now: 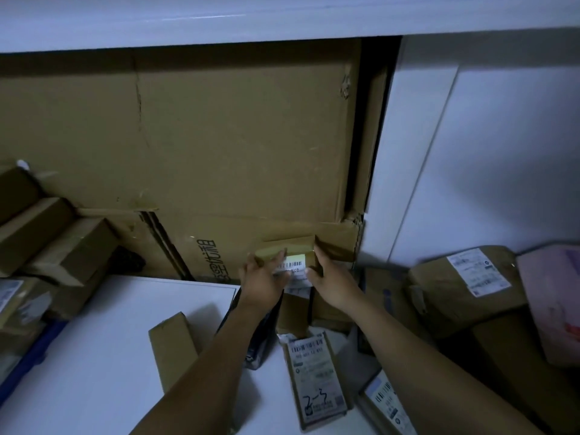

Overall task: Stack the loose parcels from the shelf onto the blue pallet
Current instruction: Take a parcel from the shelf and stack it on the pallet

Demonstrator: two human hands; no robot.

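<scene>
- Cardboard parcel (292,257) is gripped at its ends by the left hand (262,277) and right hand (328,279).
- A slipping grip could drop it onto the labelled parcel (315,375) below.

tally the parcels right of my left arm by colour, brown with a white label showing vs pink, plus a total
brown, white label showing: 4 (held parcel, centre parcel, corner parcel, big parcel)
pink: 1 (pink parcel)
total: 5
</scene>
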